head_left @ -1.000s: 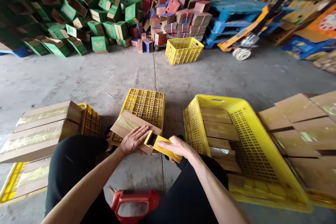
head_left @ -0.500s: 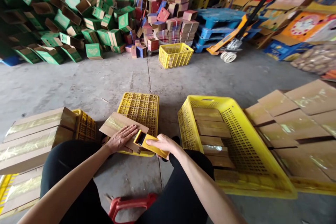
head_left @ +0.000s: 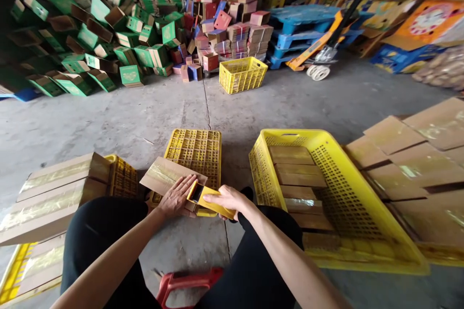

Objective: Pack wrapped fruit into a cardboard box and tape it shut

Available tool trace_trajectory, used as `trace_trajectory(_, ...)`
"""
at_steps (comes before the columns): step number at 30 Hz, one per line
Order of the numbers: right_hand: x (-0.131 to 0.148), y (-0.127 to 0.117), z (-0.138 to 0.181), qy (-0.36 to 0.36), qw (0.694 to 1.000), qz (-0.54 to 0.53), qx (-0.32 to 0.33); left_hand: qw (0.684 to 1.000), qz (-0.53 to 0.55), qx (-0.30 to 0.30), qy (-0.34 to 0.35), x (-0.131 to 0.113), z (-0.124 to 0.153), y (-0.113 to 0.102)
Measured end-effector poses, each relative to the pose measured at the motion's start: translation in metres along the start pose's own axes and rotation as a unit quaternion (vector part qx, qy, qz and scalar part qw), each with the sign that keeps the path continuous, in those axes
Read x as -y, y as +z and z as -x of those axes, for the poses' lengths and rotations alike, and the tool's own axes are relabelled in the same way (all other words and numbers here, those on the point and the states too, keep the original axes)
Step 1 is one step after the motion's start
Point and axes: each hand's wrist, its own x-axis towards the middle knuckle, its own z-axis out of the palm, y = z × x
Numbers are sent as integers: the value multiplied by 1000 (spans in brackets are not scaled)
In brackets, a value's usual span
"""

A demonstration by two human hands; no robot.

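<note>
A brown cardboard box (head_left: 161,172) with clear tape along its top rests on an upturned yellow crate (head_left: 195,147) between my knees. My left hand (head_left: 177,198) presses flat on the near part of the box, fingers stretched out. Wrapped around a yellow tape dispenser (head_left: 217,209), my right hand (head_left: 232,199) holds it at the box's right end, beside my left fingertips. The dispenser's dark front end faces the box. Whether its tape touches the cardboard I cannot tell.
On my right a large yellow crate (head_left: 377,207) holds several cardboard boxes, with more boxes (head_left: 409,154) stacked beyond. Taped boxes (head_left: 61,186) lie at my left. Ahead are another yellow crate (head_left: 242,77), a pallet jack (head_left: 326,48), blue pallets (head_left: 300,19) and piled green cartons (head_left: 87,36).
The camera view has shifted slightly, so most things sit a little differently. Both hands stay in nearly the same place on the box, the tape dispenser still at its right end.
</note>
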Motion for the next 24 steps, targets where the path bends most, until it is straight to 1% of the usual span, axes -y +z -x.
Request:
trace_trajectory(5,5,-8,16,20,999,15,25,1000,-3,15,1,2,-3,-1)
trace_trajectory(8,4,-12,22,27,999,26,19,1000,6,19,-4,1,-6,-2)
trace_trajectory(12,5,-11,20,45,998,35,7,1000,7,18,-5,-1,-6,-4)
trace_trajectory(15,7,-9,18,54,998,15,-4,1000,2,15,-3,-5,-4,-5)
trace_trajectory(20,6,-8,18,48,999,23,-3,999,8,10,38,-16,0,-2)
trace_trajectory(24,5,-7,19,40,999,21,-5,999,10,-8,39,-17,3,2)
